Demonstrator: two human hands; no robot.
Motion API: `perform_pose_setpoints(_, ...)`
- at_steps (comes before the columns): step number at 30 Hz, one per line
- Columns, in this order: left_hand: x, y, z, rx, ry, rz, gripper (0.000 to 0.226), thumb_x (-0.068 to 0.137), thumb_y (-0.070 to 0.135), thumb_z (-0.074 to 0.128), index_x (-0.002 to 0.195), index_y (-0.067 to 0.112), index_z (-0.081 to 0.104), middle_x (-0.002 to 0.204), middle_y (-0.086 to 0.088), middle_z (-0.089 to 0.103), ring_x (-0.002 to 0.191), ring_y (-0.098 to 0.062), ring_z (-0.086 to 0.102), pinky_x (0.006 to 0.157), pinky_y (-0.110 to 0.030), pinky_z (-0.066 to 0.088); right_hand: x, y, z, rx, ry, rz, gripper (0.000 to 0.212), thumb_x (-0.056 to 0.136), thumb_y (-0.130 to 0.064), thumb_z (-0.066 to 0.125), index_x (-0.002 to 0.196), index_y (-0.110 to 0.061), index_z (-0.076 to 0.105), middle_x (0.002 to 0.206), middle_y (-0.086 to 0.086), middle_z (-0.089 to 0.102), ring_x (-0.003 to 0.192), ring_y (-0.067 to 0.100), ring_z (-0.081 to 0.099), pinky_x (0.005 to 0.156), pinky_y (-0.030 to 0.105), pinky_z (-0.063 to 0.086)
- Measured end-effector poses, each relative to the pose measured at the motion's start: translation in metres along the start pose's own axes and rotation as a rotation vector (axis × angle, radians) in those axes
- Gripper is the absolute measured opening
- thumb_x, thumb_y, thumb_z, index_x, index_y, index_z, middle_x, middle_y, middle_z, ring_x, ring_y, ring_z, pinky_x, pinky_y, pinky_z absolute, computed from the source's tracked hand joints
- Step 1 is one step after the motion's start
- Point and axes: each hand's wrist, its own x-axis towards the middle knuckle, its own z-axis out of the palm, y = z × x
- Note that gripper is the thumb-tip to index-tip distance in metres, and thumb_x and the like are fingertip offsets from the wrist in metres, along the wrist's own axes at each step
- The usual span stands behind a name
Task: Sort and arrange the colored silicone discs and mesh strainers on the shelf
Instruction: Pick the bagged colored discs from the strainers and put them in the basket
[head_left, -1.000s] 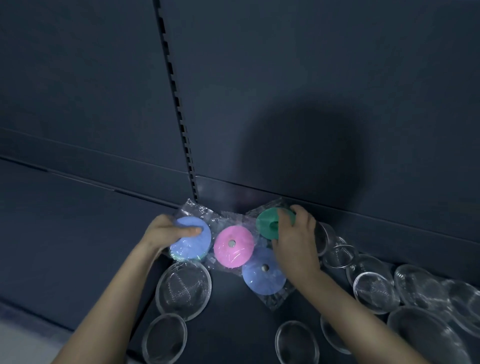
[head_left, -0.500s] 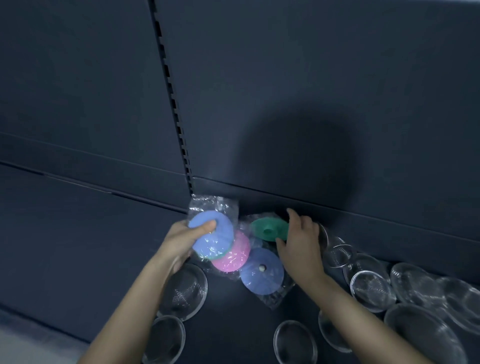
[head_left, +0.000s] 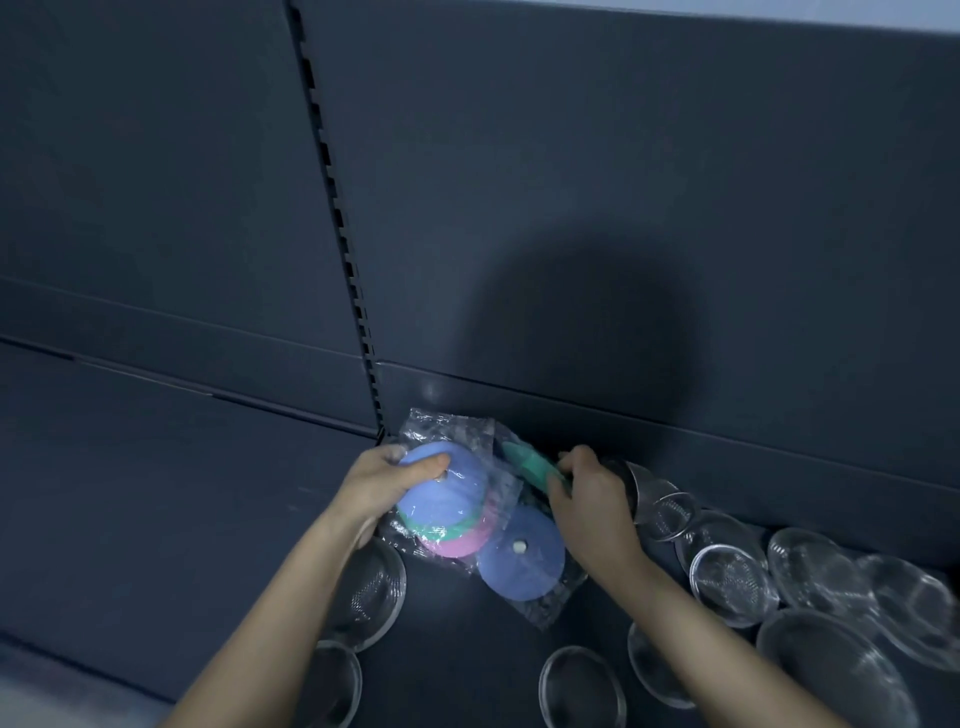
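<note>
Gripping by its rim the wrapped stack of blue, green and pink silicone discs (head_left: 441, 506) at the dark shelf's (head_left: 156, 493) back: your left hand (head_left: 382, 483). At three o'clock, your right hand (head_left: 592, 501) pinches a tilted green disc (head_left: 525, 464). Likely floppy, slick; hold rims.

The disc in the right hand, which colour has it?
A green disc, best seen in the head view.

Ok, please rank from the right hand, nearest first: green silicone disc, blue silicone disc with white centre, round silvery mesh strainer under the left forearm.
1. Green silicone disc: pinched in the right hand, tilted.
2. Blue silicone disc with white centre: lying flat just left of that wrist.
3. Round silvery mesh strainer: at the lower left, farthest.
</note>
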Motion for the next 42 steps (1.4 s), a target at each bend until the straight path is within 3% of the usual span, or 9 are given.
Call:
perform_pose_setpoints(8, -0.002, -0.002, -0.006, -0.189, 0.023, 0.003, 0.020, 0.070, 0.010, 0.080, 0.074, 0.008, 0.060, 0.064, -0.006, 0.069, 0.054, -0.015, 0.062, 0.050, -0.021, 0.050, -0.013, 0.011, -0.008, 0.089, 0.027, 0.037, 0.012, 0.089, -0.007, 0.059, 0.087, -0.011, 0.048, 0.070, -0.006, 0.051, 0.063, 0.013, 0.051, 0.054, 0.018, 0.033)
perform_pose_setpoints(11, -0.002, -0.003, -0.014, -0.266, 0.070, 0.000, 0.018, 0.072, 0.014, 0.078, 0.079, 0.010, 0.062, 0.076, -0.010, 0.071, 0.061, -0.020, 0.064, 0.059, -0.028, 0.052, -0.019, 0.013, -0.012, 0.142, 0.072, 0.014, 0.017, 0.088, -0.006, 0.060, 0.085, -0.015, 0.046, 0.066, -0.013, 0.050, 0.057, 0.004, 0.050, 0.054, 0.011, 0.037)
perform_pose_setpoints(15, -0.005, -0.002, -0.024, -0.341, 0.142, 0.025, 0.012, 0.076, 0.012, 0.074, 0.076, 0.011, 0.063, 0.078, -0.013, 0.070, 0.065, -0.023, 0.064, 0.064, -0.032, 0.055, -0.030, 0.020, -0.008, 0.164, 0.096, -0.031, 0.011, 0.085, -0.003, 0.063, 0.086, -0.011, 0.055, 0.081, -0.001, 0.066, 0.072, 0.016, 0.062, 0.066, 0.026, 0.048)
perform_pose_setpoints(18, -0.008, -0.003, -0.031, -0.367, 0.218, 0.046, 0.017, 0.079, 0.014, 0.074, 0.076, 0.012, 0.057, 0.075, -0.011, 0.068, 0.063, -0.023, 0.063, 0.060, -0.031, 0.055, -0.034, 0.031, 0.002, 0.081, -0.004, -0.110, 0.013, 0.078, -0.005, 0.067, 0.082, -0.012, 0.058, 0.088, 0.003, 0.071, 0.078, 0.020, 0.065, 0.070, 0.033, 0.049)
perform_pose_setpoints(21, -0.006, -0.007, -0.037, -0.366, 0.212, 0.034, 0.013, 0.083, 0.015, 0.069, 0.081, 0.011, 0.057, 0.078, -0.011, 0.068, 0.061, -0.021, 0.064, 0.056, -0.028, 0.055, -0.039, 0.031, 0.005, 0.072, -0.271, -0.182, 0.014, 0.074, -0.024, 0.063, 0.084, -0.020, 0.055, 0.100, 0.000, 0.068, 0.093, 0.019, 0.064, 0.079, 0.032, 0.048)
perform_pose_setpoints(25, -0.005, -0.013, -0.038, -0.336, 0.050, -0.001, 0.011, 0.085, 0.014, 0.065, 0.085, 0.009, 0.055, 0.081, -0.013, 0.068, 0.059, -0.017, 0.065, 0.056, -0.026, 0.055, -0.041, 0.022, 0.005, 0.002, -0.471, -0.274, 0.036, 0.077, -0.047, 0.065, 0.093, -0.014, 0.060, 0.122, -0.003, 0.054, 0.115, 0.009, 0.049, 0.097, 0.017, 0.035)
perform_pose_setpoints(28, -0.003, -0.015, -0.040, -0.251, -0.061, -0.030, 0.042, 0.069, 0.012, 0.078, 0.105, 0.001, 0.058, 0.096, -0.022, 0.069, 0.075, -0.028, 0.068, 0.069, -0.037, 0.057, -0.033, 0.019, 0.009, 0.013, -0.425, -0.186, 0.035, 0.079, -0.043, 0.068, 0.096, -0.013, 0.060, 0.117, -0.001, 0.055, 0.110, 0.012, 0.052, 0.096, 0.020, 0.037)
perform_pose_setpoints(33, -0.002, -0.015, -0.040, -0.032, -0.221, 0.016, 0.078, 0.048, 0.012, 0.087, 0.118, 0.005, 0.055, 0.109, -0.017, 0.069, 0.102, -0.034, 0.066, 0.093, -0.048, 0.050, -0.022, 0.013, 0.021, -0.012, -0.466, 0.033, 0.087, 0.071, -0.038, 0.074, 0.142, -0.012, 0.030, 0.139, 0.009, 0.042, 0.127, 0.022, 0.041, 0.104, 0.025, 0.031)
perform_pose_setpoints(42, -0.011, -0.010, -0.027, -0.023, -0.273, 0.130, 0.063, 0.053, -0.001, 0.079, 0.110, 0.011, 0.056, 0.098, -0.013, 0.069, 0.087, -0.028, 0.067, 0.078, -0.041, 0.054, -0.015, 0.012, 0.023, 0.028, -0.533, 0.153, 0.117, 0.064, -0.035, 0.080, 0.151, -0.022, 0.004, 0.152, 0.007, 0.017, 0.138, 0.024, 0.026, 0.112, 0.031, 0.026)
